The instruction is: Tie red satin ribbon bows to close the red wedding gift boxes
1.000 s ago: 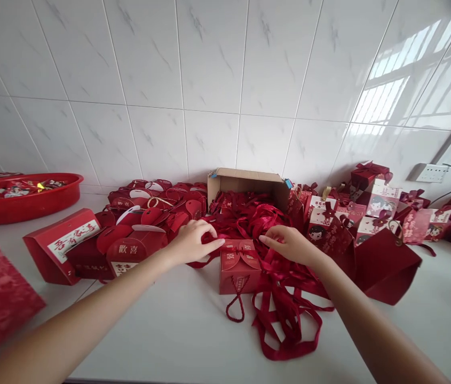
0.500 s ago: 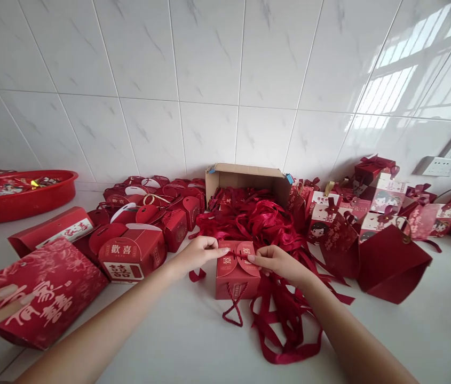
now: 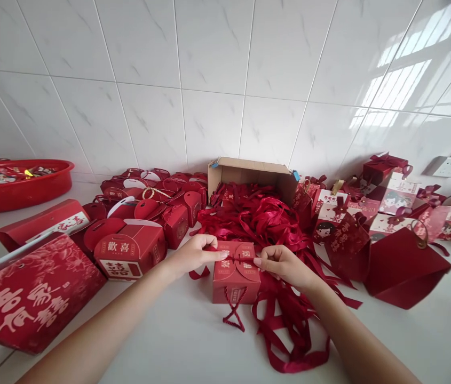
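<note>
A small red gift box [image 3: 235, 288] stands upright in front of me, its lid flaps folded together and a twisted cord handle [image 3: 234, 316] hanging down its front. A dark red ribbon [image 3: 238, 260] runs across the lid. My left hand [image 3: 203, 253] pinches the ribbon at the lid's left side. At the right side my right hand [image 3: 283, 264] pinches the other part of it, pulled taut between both hands. Behind and to the right of the box lies a heap of loose red ribbons [image 3: 267, 221].
The heap spills from a cardboard box [image 3: 257, 169] against the tiled wall. More red gift boxes [image 3: 129, 248] stand at left, beside a larger printed box [image 3: 37, 293] and a red basin [image 3: 49, 186] of wrapped sweets. Decorated boxes [image 3: 407, 266] crowd the right, below a power socket [image 3: 449, 167].
Both hands have drawn slightly apart, pulling the ribbon across the lid. Another person's hand at the far left has left the view. My view has shifted a little.
</note>
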Tool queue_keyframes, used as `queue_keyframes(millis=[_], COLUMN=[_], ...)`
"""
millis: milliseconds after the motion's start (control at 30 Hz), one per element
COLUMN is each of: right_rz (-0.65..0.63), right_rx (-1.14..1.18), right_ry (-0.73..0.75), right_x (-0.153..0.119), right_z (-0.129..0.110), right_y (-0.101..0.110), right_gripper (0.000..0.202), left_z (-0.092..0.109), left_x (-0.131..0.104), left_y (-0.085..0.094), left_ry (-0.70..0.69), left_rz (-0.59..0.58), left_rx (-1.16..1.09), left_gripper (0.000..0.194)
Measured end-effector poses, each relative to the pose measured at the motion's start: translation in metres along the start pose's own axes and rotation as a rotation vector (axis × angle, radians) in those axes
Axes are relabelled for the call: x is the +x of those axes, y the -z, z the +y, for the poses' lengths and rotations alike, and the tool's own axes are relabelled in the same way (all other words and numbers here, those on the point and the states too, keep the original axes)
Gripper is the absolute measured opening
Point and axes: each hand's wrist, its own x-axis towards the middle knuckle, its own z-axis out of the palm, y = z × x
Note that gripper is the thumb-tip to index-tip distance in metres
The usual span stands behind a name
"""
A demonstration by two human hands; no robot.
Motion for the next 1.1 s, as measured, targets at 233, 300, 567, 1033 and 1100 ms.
queue_keyframes(millis=[233, 300, 567, 1033, 1100], right_rz=[0.010, 0.049, 0.072, 0.272, 0.271], right_rx=[0.174, 0.270, 0.410, 0.172, 0.122], right_ry=[0.070, 0.127, 0.236, 0.326, 0.302], right_x=[-0.008, -0.011, -0.016, -0.011, -0.008], right_z=[-0.002, -0.004, -0.019, -0.018, -0.019], right_y=[0.000, -0.004, -0.027, -0.030, -0.031], right_gripper=[0.038, 0.034, 0.018, 0.030, 0.038], left_z=[-0.006, -0.005, 0.016, 0.039, 0.038], left_x=[-0.007, -0.011, -0.026, -0.009, -0.010], left_y=[-0.005, -0.008, -0.024, -0.045, -0.045], left_ry=[-0.027, -0.058, -0.426, -0.518, -0.525], left_rz=[0.066, 0.109, 0.286, 0.449, 0.488], left_rx=[0.051, 0.080, 0.314, 0.456, 0.473], left_gripper=[0.046, 0.040, 0.023, 0.019, 0.021])
